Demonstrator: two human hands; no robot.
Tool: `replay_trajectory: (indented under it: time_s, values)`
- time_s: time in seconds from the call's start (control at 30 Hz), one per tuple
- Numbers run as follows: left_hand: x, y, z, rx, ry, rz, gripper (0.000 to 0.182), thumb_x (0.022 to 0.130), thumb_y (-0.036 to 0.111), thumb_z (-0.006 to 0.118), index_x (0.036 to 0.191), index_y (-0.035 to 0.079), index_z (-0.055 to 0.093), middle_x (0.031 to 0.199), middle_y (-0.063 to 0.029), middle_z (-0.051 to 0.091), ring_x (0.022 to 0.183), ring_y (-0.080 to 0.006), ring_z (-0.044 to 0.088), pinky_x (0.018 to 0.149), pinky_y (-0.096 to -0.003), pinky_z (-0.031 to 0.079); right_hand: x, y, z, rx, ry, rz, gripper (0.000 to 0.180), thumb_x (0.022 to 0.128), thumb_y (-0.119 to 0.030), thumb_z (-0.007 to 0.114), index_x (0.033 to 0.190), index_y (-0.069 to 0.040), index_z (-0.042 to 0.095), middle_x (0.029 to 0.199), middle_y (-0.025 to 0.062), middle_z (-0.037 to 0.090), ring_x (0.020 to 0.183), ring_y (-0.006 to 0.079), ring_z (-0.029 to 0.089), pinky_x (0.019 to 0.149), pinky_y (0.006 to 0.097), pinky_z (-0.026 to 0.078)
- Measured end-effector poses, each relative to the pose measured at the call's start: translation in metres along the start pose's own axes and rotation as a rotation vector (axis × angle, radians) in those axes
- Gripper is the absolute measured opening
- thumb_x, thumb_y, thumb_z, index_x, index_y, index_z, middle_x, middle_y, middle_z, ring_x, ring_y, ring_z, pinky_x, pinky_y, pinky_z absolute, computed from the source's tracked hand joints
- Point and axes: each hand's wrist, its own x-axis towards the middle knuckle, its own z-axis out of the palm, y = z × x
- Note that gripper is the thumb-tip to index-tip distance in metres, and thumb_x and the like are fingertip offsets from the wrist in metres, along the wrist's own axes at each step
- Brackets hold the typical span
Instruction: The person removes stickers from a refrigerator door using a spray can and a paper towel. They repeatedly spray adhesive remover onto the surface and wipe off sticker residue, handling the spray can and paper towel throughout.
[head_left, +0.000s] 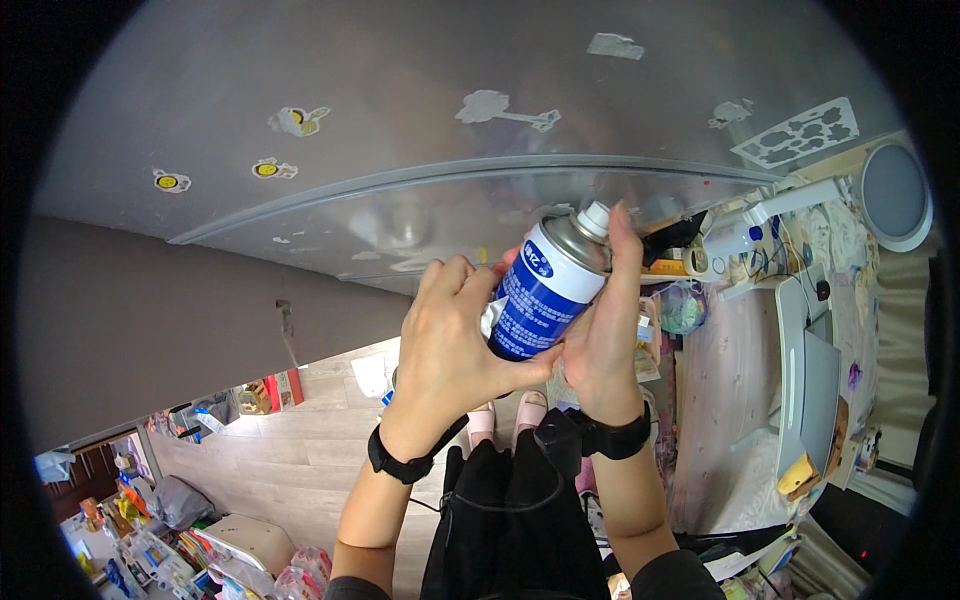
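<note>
Both hands are around a blue and white aerosol can (541, 289), tilted with its white nozzle (595, 219) toward the upper right. My left hand (454, 330) grips the can's lower left side. A bit of crumpled white material (491, 316), perhaps tissue, shows between that hand and the can. My right hand (611, 322) holds the can from the right, its thumb raised beside the nozzle. Beyond the can stands a grey, glossy panelled surface (390, 82), like a cabinet or refrigerator door. It carries small yellow stickers (275, 169) and torn white sticker remains (484, 107).
A grey side panel (187, 307) stands at left. On the right are a bed (724, 390), a white folding table (791, 375) with a laptop (820, 394), and a round-headed lamp (894, 196). Cluttered goods and a grey bag (180, 502) lie at lower left on the wood-look floor (300, 465).
</note>
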Motion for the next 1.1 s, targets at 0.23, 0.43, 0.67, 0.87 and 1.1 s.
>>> replay_trajectory:
  time_s: [0.23,0.43,0.67,0.87,1.1]
  values:
    - [0.004,-0.008,-0.008,0.005,-0.059,0.019,0.064,0.049,0.035,0.087,0.095,-0.005,0.067,0.086,-0.0122,0.056,0.085,-0.0293,0.055,0.074,-0.0395,0.05,0.003,0.001,0.001,0.104,0.051,0.108,0.056,0.091,-0.061,0.053,0.097,-0.007,0.065,0.087,0.0133,0.07,0.078,0.0226,0.07,0.071,0.0357,0.059]
    - [0.004,-0.01,-0.011,-0.004,-0.085,0.01,0.064,0.049,0.037,0.086,0.094,-0.005,0.068,0.085,-0.0127,0.056,0.085,-0.0297,0.056,0.073,-0.0404,0.051,0.003,0.003,0.003,0.068,0.078,0.077,0.052,0.091,-0.059,0.053,0.097,-0.008,0.064,0.087,0.0117,0.069,0.078,0.0212,0.07,0.071,0.035,0.059]
    - [0.003,-0.013,-0.013,-0.016,-0.089,0.007,0.066,0.05,0.037,0.085,0.098,-0.005,0.069,0.087,-0.0132,0.057,0.086,-0.0303,0.055,0.075,-0.041,0.051,-0.001,0.009,0.01,0.053,0.152,-0.022,0.05,0.091,-0.058,0.055,0.098,-0.009,0.063,0.086,0.0094,0.069,0.078,0.0192,0.069,0.072,0.0326,0.057]
    - [0.005,-0.017,-0.012,-0.017,-0.107,0.027,0.068,0.05,0.038,0.084,0.101,-0.004,0.07,0.089,-0.0138,0.058,0.089,-0.0311,0.057,0.077,-0.0414,0.051,-0.008,0.008,0.009,0.112,0.098,-0.011,0.051,0.087,-0.058,0.062,0.108,-0.011,0.057,0.099,0.0012,0.06,0.091,0.0131,0.062,0.081,0.0301,0.05]
    - [0.008,-0.019,-0.006,-0.038,-0.145,0.009,0.071,0.049,0.041,0.084,0.102,-0.005,0.071,0.089,-0.0153,0.058,0.089,-0.0318,0.058,0.079,-0.0409,0.051,-0.006,0.007,0.01,0.071,0.182,-0.06,0.049,0.09,-0.057,0.058,0.101,-0.009,0.061,0.092,0.0083,0.068,0.085,0.018,0.068,0.079,0.0329,0.055]
